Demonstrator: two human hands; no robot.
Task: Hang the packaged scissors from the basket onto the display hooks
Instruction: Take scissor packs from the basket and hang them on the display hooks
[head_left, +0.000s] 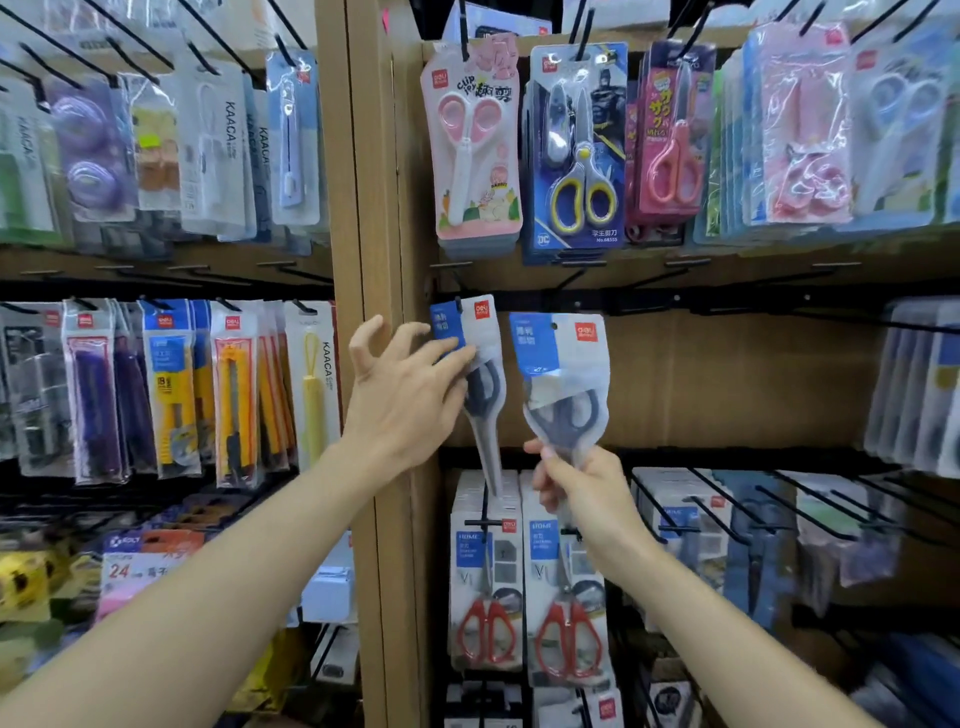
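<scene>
Scissors pack (563, 384), blue-carded, stands upright at centre frame, pinched at its lower tip by the right hand (576, 488) at its six o'clock. At its nine o'clock a second pack (480, 374) hangs on the display, touched by the spread, uncurled fingers of the left hand (405, 395). Best to bring the card's hole level with a hook tip, then slide it straight back, neighbour held aside. The intended hook is lost against the dark rail (727, 301); the basket is out of view.
</scene>
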